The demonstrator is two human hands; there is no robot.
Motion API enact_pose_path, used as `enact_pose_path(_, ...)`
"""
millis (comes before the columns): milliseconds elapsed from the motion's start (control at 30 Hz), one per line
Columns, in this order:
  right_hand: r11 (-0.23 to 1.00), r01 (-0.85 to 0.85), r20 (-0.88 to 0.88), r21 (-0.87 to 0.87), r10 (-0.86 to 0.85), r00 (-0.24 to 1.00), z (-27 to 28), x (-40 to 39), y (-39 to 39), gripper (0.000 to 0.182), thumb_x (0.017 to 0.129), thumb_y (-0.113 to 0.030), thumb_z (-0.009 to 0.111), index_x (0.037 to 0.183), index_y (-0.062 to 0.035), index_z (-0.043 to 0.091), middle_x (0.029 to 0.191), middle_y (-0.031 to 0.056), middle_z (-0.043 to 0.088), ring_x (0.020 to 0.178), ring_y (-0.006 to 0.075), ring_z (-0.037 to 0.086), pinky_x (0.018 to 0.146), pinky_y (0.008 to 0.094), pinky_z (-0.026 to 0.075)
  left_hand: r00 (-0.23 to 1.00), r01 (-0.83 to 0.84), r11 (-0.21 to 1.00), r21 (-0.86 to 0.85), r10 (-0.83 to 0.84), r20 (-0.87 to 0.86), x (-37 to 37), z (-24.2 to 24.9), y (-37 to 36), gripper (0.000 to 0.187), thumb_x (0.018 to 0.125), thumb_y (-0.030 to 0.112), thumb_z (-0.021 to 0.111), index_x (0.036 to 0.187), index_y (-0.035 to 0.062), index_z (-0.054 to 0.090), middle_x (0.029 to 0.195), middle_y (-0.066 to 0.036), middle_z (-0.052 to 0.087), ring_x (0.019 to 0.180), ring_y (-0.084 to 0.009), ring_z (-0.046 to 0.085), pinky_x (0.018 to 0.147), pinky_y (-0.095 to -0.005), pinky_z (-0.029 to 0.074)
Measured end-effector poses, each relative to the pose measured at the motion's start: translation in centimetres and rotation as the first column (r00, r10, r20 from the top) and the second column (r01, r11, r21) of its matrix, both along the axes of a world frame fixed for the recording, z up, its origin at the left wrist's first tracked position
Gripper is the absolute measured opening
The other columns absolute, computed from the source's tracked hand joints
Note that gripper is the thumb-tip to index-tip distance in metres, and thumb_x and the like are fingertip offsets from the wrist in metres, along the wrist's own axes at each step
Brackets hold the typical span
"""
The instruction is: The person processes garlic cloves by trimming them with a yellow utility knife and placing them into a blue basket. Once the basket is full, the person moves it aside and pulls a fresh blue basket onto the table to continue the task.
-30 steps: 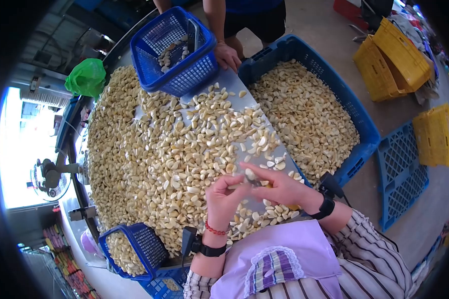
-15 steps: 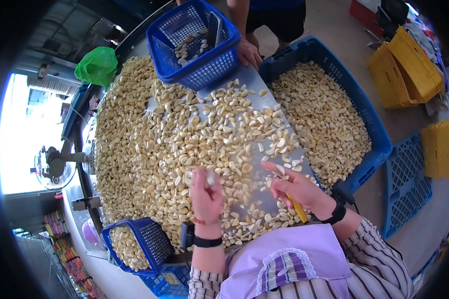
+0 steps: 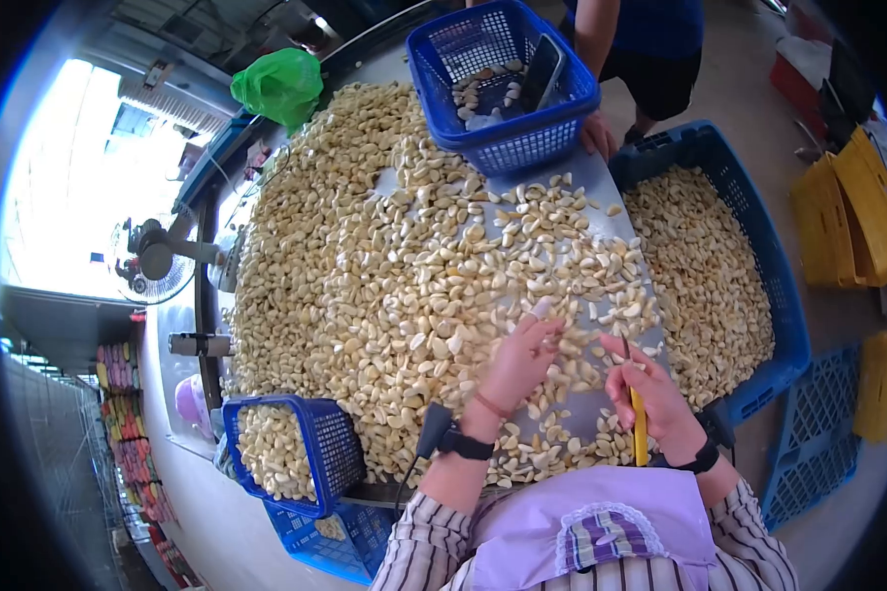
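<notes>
My right hand (image 3: 650,392) is closed around a small knife (image 3: 640,419) with a yellow handle, its short dark blade pointing away from me above the metal tabletop. To its left, my left hand (image 3: 518,362) hovers low over the loose garlic cloves (image 3: 434,286), fingers bent. A pale piece shows at its fingertips, but I cannot make out whether it is a clove. Peeled cloves lie thickly across the table's left and middle, thinning out near my right hand, where bare metal (image 3: 586,409) shows.
A blue basket (image 3: 517,138) with a phone (image 3: 540,74) and some cloves sits at the far edge, beside another person's hand (image 3: 598,135). A large blue crate (image 3: 774,345) of cloves stands right. A small blue basket (image 3: 335,453) of cloves is at near left. A fan (image 3: 158,256) stands left.
The view has shifted, so the table appears farther right. My left hand has moved rightward over the cloves, closer to my right hand. The knife stays in my right hand, its blade now visible.
</notes>
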State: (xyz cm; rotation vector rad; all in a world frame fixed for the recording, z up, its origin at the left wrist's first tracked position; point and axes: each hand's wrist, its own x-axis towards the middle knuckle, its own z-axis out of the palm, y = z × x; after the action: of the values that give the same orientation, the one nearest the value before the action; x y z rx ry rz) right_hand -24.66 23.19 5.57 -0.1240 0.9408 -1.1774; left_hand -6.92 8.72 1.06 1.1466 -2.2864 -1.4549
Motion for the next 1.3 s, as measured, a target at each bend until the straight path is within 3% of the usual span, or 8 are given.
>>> enact_pose_path(167, 0.994, 0.106, 0.076, 0.031, -0.108, 0.991, -0.2, -0.1, 0.3, 0.046, 0.098, -0.028, 0.046, 0.14, -0.0113, 0.036, 0.074, 0.0046, 0.055, 0.044, 0.0093, 0.047, 0.04, 0.0229, 0.042, 0.796, -0.29, 0.862, 0.416, 0.459, -0.395, 4.0, 2.8, -2.6, 0.045, 0.082, -0.01, 0.048, 0.123, 0.0056, 0.056, 0.141, -0.009, 0.041, 0.085, -0.015, 0.066, 0.053, -0.0195, 0.051)
enact_pose_path(300, 0.996, 0.091, 0.078, 0.011, -0.091, 0.993, -1.0, 0.2, 0.0, 0.044, 0.099, -0.029, 0.044, 0.139, -0.0115, 0.038, 0.074, 0.0048, 0.055, 0.044, 0.0091, 0.048, 0.041, 0.0232, 0.043, 0.674, -0.726, 0.688, -0.007, 0.709, -0.208, 9.8, 2.4, -8.2, 0.034, 0.085, 0.002, 0.058, 0.119, 0.0055, 0.059, 0.11, -0.007, 0.061, 0.064, -0.0093, 0.061, 0.049, -0.0207, 0.048)
enact_pose_path(533, 0.999, -0.035, 0.052, -0.011, 0.035, 0.998, 0.2, 1.6, -1.4, 0.042, 0.099, -0.027, 0.045, 0.137, -0.0091, 0.04, 0.074, 0.0041, 0.055, 0.045, 0.0087, 0.048, 0.041, 0.0211, 0.042, 0.97, -0.008, 0.57, -0.821, 0.204, 0.133, 13.0, -2.0, -13.4, 0.028, 0.086, 0.009, 0.061, 0.113, 0.0004, 0.061, 0.091, -0.003, 0.063, 0.055, -0.0111, 0.058, 0.049, -0.0231, 0.048)
enact_pose_path(633, 0.999, -0.044, 0.024, -0.016, 0.045, 0.999, 0.4, 1.8, -1.4, 0.042, 0.098, -0.027, 0.046, 0.136, -0.0087, 0.041, 0.074, 0.0036, 0.055, 0.045, 0.0087, 0.048, 0.041, 0.0204, 0.041, 0.737, -0.637, 0.718, 0.281, 0.674, -0.052, 12.0, -0.6, -13.3, 0.021, 0.09, 0.017, 0.058, 0.109, 0.007, 0.062, 0.097, -0.002, 0.063, 0.067, -0.0092, 0.057, 0.042, -0.0186, 0.04)
enact_pose_path(867, 0.997, -0.025, 0.074, 0.075, 0.02, 0.997, -0.2, 2.0, -1.0, 0.041, 0.097, -0.028, 0.049, 0.133, -0.0083, 0.044, 0.073, 0.0028, 0.055, 0.044, 0.0092, 0.049, 0.039, 0.0205, 0.039, 0.121, -0.184, 0.463, 0.867, 0.886, -0.447, 11.1, 0.0, -14.2, 0.013, 0.092, 0.021, 0.056, 0.098, 0.009, 0.057, 0.087, 0.001, 0.058, 0.063, -0.0078, 0.046, 0.039, -0.0157, 0.029)
enact_pose_path(1067, 0.995, -0.065, 0.054, 0.079, 0.061, 0.997, -0.4, 2.3, -1.8, 0.039, 0.097, -0.026, 0.048, 0.131, -0.0076, 0.045, 0.073, 0.003, 0.056, 0.044, 0.0087, 0.049, 0.039, 0.0207, 0.04, 0.784, -0.611, 0.774, 0.166, 0.621, -0.008, 7.9, -0.4, -16.9, 0.028, 0.089, 0.023, 0.059, 0.112, 0.0107, 0.065, 0.085, -0.004, 0.064, 0.075, -0.0113, 0.062, 0.046, -0.0237, 0.044)
enact_pose_path(1133, 0.995, -0.069, 0.051, 0.072, 0.065, 0.997, -0.6, 2.4, -1.8, 0.039, 0.097, -0.025, 0.049, 0.131, -0.0075, 0.045, 0.073, 0.0031, 0.057, 0.044, 0.0084, 0.049, 0.038, 0.0208, 0.041, 0.899, -0.02, 0.753, -0.658, 0.301, 0.318, 6.9, -1.5, -17.3, 0.026, 0.083, 0.023, 0.063, 0.105, 0.011, 0.068, 0.089, -0.01, 0.064, 0.08, -0.0259, 0.063, 0.064, -0.035, 0.051)
enact_pose_path(1300, 0.994, -0.052, 0.078, 0.1, 0.045, 0.996, -0.8, 2.2, -1.7, 0.038, 0.097, -0.022, 0.049, 0.132, -0.0071, 0.045, 0.074, 0.003, 0.057, 0.044, 0.007, 0.048, 0.038, 0.0204, 0.04, 0.91, -0.101, 0.826, -0.554, 0.302, 0.285, 6.3, -1.5, -17.3, 0.024, 0.081, 0.023, 0.063, 0.099, 0.008, 0.067, 0.093, -0.013, 0.063, 0.076, -0.0298, 0.064, 0.068, -0.0388, 0.051)
